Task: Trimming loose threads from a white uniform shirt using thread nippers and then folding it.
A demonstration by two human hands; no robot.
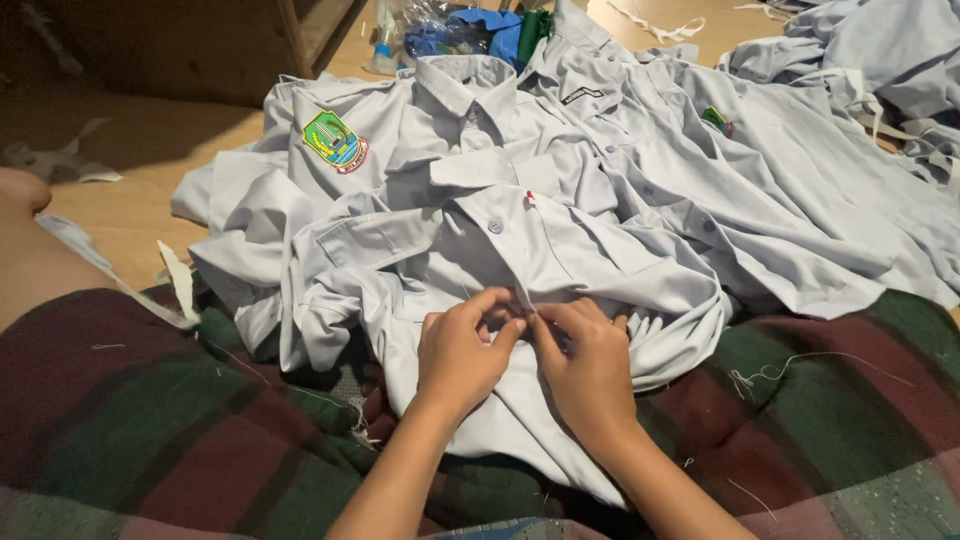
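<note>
Nearest, a plaid cloth [150, 430] in dark red and green. On it, left hand [462, 350] and right hand [590, 365] — fingers curled shut, pinching the front placket of a pale grey shirt [560, 260]. Beyond — a similar shirt with green badge [335, 142], blue plastic bag [470, 30], wooden floor [130, 200].

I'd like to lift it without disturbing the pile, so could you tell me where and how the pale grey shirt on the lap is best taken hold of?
Probably the pale grey shirt is best gripped at its collar, from the far side. The collar lies on top, exposed and folded thick, while the left hand and right hand pinch the front placket nearer the body.
</note>
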